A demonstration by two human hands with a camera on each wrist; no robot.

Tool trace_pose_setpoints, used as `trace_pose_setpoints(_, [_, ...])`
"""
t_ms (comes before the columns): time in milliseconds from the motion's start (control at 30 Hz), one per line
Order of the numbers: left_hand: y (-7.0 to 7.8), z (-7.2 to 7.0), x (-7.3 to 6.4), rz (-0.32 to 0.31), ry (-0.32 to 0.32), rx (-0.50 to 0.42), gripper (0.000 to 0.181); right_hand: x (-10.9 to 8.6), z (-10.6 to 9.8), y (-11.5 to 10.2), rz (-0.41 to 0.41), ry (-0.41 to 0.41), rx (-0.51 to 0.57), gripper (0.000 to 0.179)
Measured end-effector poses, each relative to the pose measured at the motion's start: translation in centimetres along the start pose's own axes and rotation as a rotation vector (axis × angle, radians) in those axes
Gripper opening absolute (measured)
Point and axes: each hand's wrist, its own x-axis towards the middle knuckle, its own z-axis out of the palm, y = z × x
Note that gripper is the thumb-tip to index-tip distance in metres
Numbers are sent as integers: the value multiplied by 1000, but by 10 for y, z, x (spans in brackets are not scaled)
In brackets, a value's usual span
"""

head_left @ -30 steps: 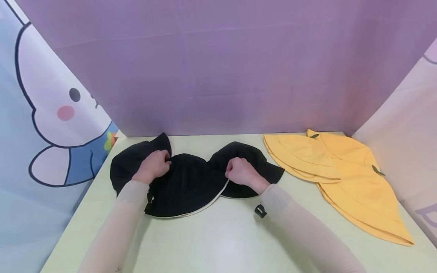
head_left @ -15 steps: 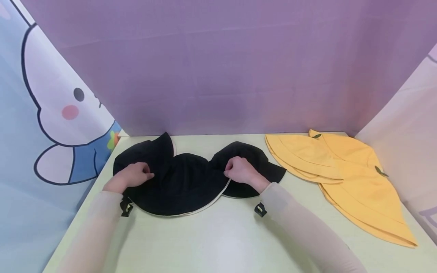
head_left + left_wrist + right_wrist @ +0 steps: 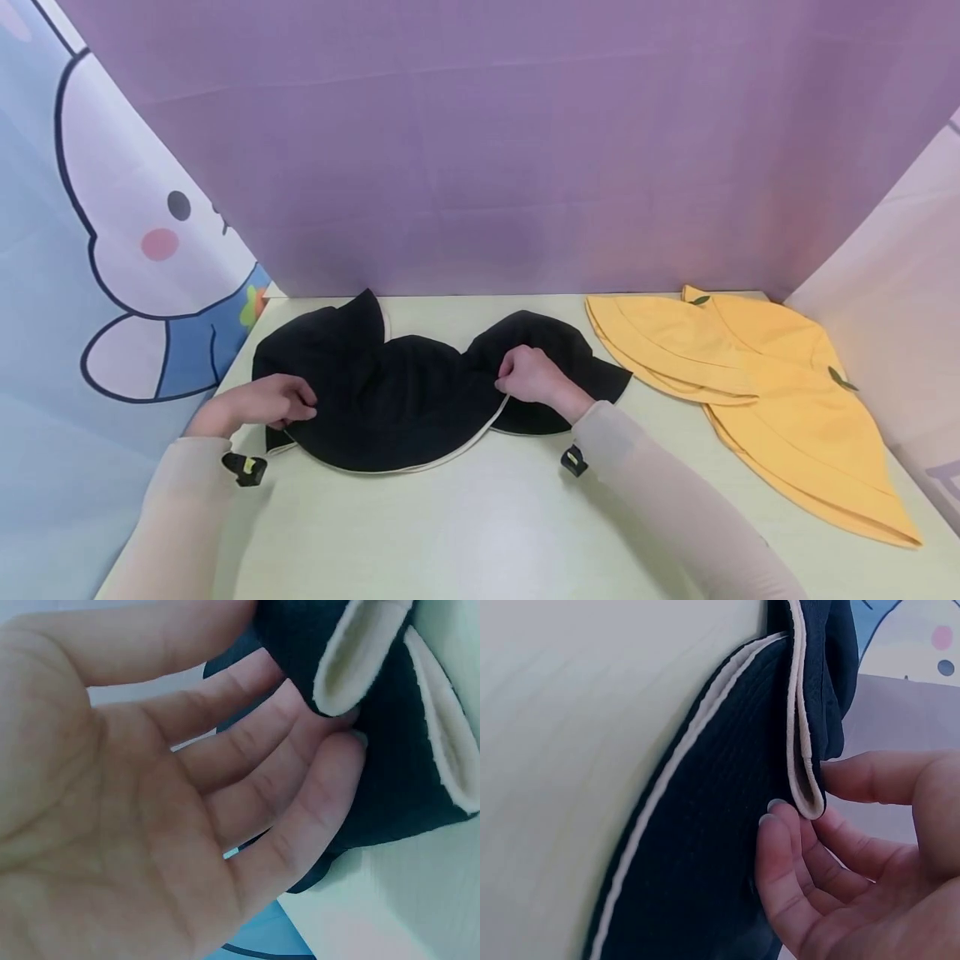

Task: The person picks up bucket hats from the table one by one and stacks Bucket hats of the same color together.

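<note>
A folded black bucket hat [image 3: 420, 408] with a cream-edged brim lies in the middle of the head view. It overlaps a second black hat [image 3: 318, 337] on the left and a third black hat [image 3: 551, 346] on the right. At the middle hat's left brim corner, my left hand [image 3: 258, 404] pinches the fabric. The left wrist view has the thumb over the folded brim [image 3: 352, 667] and the fingertips behind it. My right hand [image 3: 536, 379] pinches the opposite brim corner [image 3: 804, 780] between thumb and fingers, over the right-hand hat.
Two overlapping yellow hats [image 3: 810, 425] with small green leaves lie folded on the right of the pale table [image 3: 450, 533]. A purple cloth [image 3: 480, 150] stands along the back edge. Printed cloths [image 3: 45, 333] hang at both sides.
My left hand has moved left and toward me, from beside the middle hat's crown to its left brim corner. That brim now reaches further left. The right hand keeps its place.
</note>
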Motion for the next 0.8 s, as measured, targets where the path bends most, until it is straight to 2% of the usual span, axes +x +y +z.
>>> trace_pose_setpoints(200, [-2, 1, -1, 5, -2, 5, 18, 0, 1, -1, 18, -5, -5, 8])
trace_pose_setpoints(433, [1, 1, -4, 4, 10, 9, 15, 1, -1, 1, -9, -35, -4, 8])
trace_pose_setpoints(633, [13, -6, -10, 46, 34, 46, 14, -3, -15, -2, -18, -63, 31, 7])
trace_pose_setpoints(800, [24, -12, -12, 48, 54, 67, 17, -6, -29, -1, -14, -70, 116, 8])
